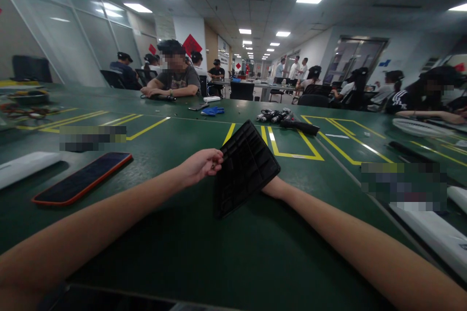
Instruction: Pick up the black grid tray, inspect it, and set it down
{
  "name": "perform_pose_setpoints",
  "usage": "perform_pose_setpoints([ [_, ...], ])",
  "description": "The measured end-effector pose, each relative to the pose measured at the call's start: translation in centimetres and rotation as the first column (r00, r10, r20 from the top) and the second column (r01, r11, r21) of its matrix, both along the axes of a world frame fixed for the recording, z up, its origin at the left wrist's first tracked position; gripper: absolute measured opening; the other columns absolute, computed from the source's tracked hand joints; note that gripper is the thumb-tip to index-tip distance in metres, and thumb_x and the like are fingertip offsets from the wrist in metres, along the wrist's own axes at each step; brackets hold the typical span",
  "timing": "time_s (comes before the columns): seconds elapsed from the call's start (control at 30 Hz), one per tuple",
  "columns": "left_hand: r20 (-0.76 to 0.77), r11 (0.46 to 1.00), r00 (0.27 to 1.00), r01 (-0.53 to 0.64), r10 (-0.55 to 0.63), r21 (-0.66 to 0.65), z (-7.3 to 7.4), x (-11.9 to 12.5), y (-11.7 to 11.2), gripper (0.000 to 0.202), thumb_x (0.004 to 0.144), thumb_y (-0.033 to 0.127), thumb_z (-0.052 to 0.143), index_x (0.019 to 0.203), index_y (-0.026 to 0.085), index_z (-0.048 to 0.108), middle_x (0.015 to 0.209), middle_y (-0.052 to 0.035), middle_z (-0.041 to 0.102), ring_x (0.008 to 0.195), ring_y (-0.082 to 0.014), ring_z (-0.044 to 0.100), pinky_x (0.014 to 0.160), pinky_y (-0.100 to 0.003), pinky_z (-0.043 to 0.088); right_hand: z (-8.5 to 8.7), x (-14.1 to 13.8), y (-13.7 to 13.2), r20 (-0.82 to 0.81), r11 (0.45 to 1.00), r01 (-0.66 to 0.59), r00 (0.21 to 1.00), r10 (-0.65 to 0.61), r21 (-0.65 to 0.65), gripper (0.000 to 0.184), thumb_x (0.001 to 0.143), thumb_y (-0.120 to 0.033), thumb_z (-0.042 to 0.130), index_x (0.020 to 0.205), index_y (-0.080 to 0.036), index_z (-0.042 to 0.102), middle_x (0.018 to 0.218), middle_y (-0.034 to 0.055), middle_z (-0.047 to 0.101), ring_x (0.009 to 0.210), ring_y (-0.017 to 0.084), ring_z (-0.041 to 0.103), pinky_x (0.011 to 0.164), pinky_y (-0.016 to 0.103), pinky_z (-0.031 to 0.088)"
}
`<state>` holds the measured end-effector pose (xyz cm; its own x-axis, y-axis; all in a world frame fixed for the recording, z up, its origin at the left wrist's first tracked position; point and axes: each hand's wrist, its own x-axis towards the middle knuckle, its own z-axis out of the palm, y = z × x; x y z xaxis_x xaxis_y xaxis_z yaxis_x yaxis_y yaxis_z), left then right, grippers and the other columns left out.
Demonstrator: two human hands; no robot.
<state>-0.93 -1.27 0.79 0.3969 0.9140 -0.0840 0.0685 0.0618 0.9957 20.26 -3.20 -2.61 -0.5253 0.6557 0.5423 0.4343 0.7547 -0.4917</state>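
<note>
A black tray divided into several shallow compartments is held tilted above the green table, its compartment side towards me. My right hand grips it from behind at the lower right; most of its fingers are hidden by the tray. At the tray's left edge, my left hand is closed with the fingertips pinched together. Something tiny shows between those fingers, too small to name. Whether the left fingertips touch the tray, I cannot tell.
An orange-edged phone and a white object lie left. Beyond the tray are blue gloves and a bundle of dark parts. Yellow tape marks the table. A person sits across; others sit farther off.
</note>
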Motion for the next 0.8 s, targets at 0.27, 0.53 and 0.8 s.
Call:
perform_pose_setpoints([
  [0.27, -0.512, 0.836, 0.857, 0.246, 0.049, 0.491, -0.9, -0.1, -0.3, 0.048, 0.066, 0.045, 0.067, 0.101, 0.015, 0.056, 0.078, 0.0, 0.049, 0.069, -0.0143, 0.047, 0.062, -0.027, 0.04, -0.5, 0.0, 0.2, -0.018, 1.0, 0.003, 1.0, -0.003, 0.012, 0.042, 0.084, -0.034, 0.048, 0.123, -0.021, 0.054, 0.13, 0.0087, 0.055, 0.119, 0.027, 0.051, 0.107, 0.046, 0.036],
  [0.53, -0.471, 0.573, 0.672, 0.084, 0.571, 0.815, 0.4, -1.8, 4.6, 0.029, 0.071, 0.045, 0.061, 0.08, 0.017, 0.057, 0.082, -0.0044, 0.054, 0.078, -0.019, 0.049, 0.069, -0.03, 0.039, -0.7, 3.2, 5.1, -0.049, 0.977, 0.215, 0.976, -0.214, 0.0, 0.043, 0.077, -0.031, 0.058, 0.118, -0.021, 0.057, 0.107, 0.0099, 0.064, 0.103, 0.028, 0.056, 0.093, 0.053, 0.043],
  [0.8, -0.519, 0.736, 0.589, -0.207, 0.62, 0.644, 2.3, -11.9, 13.4, 0.05, 0.079, 0.039, 0.054, 0.049, 0.018, 0.019, 0.05, 0.0014, 0.028, 0.089, -0.0248, 0.048, 0.071, -0.03, 0.032, -1.4, 17.4, 9.8, -0.162, 0.565, 0.824, 0.564, -0.81, 0.044, 0.03, 0.071, -0.022, 0.06, 0.1, -0.021, 0.064, 0.096, 0.014, 0.06, 0.114, 0.038, 0.046, 0.098, 0.066, 0.024],
])
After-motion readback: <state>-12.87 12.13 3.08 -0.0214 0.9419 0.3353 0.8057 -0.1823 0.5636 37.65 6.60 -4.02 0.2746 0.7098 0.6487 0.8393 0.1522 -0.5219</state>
